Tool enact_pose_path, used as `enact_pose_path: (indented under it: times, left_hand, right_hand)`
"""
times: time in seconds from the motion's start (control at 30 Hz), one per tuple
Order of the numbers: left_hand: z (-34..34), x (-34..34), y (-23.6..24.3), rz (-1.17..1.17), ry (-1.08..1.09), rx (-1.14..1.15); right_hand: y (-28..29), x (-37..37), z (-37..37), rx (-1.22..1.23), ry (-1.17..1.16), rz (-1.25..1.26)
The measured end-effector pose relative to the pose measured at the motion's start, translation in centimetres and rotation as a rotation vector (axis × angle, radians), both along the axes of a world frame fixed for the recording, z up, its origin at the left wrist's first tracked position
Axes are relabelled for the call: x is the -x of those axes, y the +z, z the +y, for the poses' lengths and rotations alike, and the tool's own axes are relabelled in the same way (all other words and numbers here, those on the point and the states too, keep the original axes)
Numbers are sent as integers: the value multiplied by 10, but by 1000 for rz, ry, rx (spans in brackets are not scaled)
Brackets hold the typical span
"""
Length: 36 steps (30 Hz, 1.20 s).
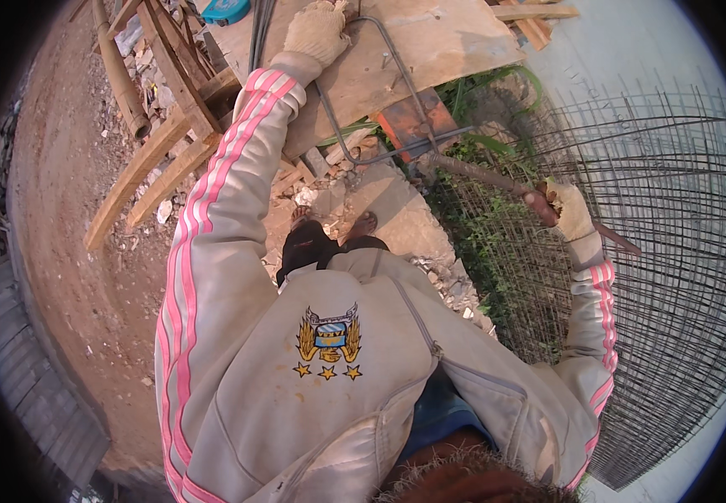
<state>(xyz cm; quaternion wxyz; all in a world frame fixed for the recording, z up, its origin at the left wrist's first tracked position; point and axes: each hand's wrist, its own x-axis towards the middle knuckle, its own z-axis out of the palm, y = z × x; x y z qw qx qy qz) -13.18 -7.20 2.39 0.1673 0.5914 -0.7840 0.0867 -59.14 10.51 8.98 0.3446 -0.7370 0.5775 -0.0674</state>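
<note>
A thin steel bar [414,88], bent into a nearly rectangular loop, lies over a plywood board [472,50] and reaches past its near edge. My left hand [317,35], in a cream knit glove, is closed at the loop's far corner, pressed down at the board; its fingertips are partly hidden. In my right hand [570,211], also gloved, is a rusty metal rod [488,174], with my fingers wrapped round it. The rod's far end meets the loop's near right corner, beside an orange-brown block [417,126] under the board's edge.
Straight steel rods [260,33] and a teal plastic case [225,10] lie at the board's left. Wooden beams [149,172] and a bamboo pole [120,75] stand over rubble to the left. Stacked steel mesh [664,193] fills the right, beside green plants [484,243]. My feet rest on broken concrete [396,210].
</note>
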Motion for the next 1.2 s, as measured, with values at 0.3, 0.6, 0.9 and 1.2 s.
enact_pose_path:
  times: [0.3, 0.6, 0.9, 1.2]
  left_hand:
    - [-2, 1, -2, -16, 7, 3]
    - [-4, -1, -4, -22, -7, 12]
    - [-8, -2, -10, -21, -56, 36]
    - [-11, 1, -9, 47, -51, 10]
  right_hand:
    - [-7, -4, 8, 118, 47, 3]
    - [-26, -8, 31, 293, -40, 59]
    - [-54, -71, 122, 173, -565, -166]
    - [-78, -187, 193, 281, -993, -151]
